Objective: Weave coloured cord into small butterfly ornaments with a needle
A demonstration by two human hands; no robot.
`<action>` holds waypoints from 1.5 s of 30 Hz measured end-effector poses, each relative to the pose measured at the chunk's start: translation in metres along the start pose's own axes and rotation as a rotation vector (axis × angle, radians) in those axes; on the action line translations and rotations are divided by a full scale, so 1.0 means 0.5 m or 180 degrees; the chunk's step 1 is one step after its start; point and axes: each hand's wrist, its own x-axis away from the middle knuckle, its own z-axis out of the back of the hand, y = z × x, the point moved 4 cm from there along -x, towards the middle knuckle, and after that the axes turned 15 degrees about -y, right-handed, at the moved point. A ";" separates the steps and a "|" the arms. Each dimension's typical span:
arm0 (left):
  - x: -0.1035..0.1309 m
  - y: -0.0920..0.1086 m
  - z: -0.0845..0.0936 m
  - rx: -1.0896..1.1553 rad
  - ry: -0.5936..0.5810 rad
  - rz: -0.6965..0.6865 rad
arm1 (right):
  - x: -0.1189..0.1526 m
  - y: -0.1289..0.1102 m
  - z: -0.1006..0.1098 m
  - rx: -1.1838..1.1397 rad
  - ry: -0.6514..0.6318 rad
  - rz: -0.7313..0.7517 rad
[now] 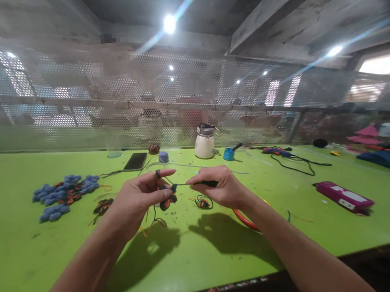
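My left hand [147, 192] pinches a small dark and orange yarn piece [168, 202] between thumb and fingers, with loose yarn ends hanging under it. A dark band circles one of its fingers. My right hand [220, 186] is closed round a crochet hook [206, 183] with a dark handle, whose thin shaft points left and meets the yarn at my left fingertips. Below and between the hands, a small dark and orange yarn bit [204, 203] lies on the green table [153, 280]. An orange-red ring [245, 219] lies partly under my right forearm.
Blue yarn flowers [52, 194] lie left, near a dark and orange one [103, 206]. Behind are a phone [136, 161], yarn balls [163, 157], a white jug [205, 144] and a blue pot [229, 154]. A purple box [344, 196] and cables [295, 156] lie right.
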 end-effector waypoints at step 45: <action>-0.011 -0.009 -0.019 -0.0523 -0.0092 -0.0029 | 0.012 0.039 -0.084 -0.3049 0.0049 -0.1996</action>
